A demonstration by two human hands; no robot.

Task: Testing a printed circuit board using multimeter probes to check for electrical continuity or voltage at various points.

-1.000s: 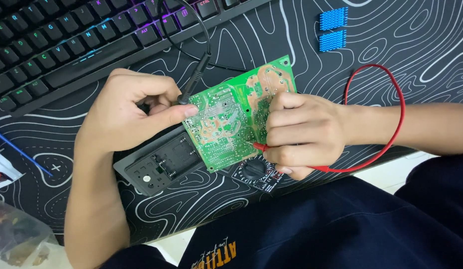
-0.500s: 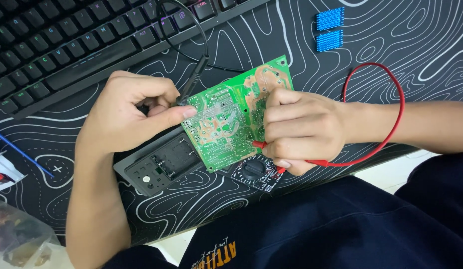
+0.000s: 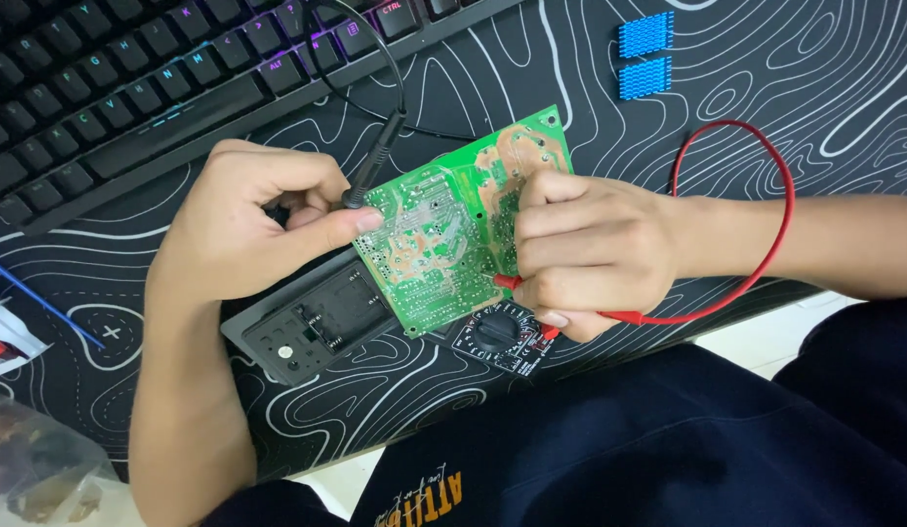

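Over desk mat (image 3: 765, 59) | circuit board (image 3: 443, 229) long axis runs lower-left to upper-right | my left hand (image 3: 248, 220) pinches black probe (image 3: 370, 166) | my right hand (image 3: 595, 254) grips red probe (image 3: 505, 282).

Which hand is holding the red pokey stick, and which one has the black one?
The right hand pinches the red probe against the green circuit board; its red wire loops behind. The left hand holds the black probe.
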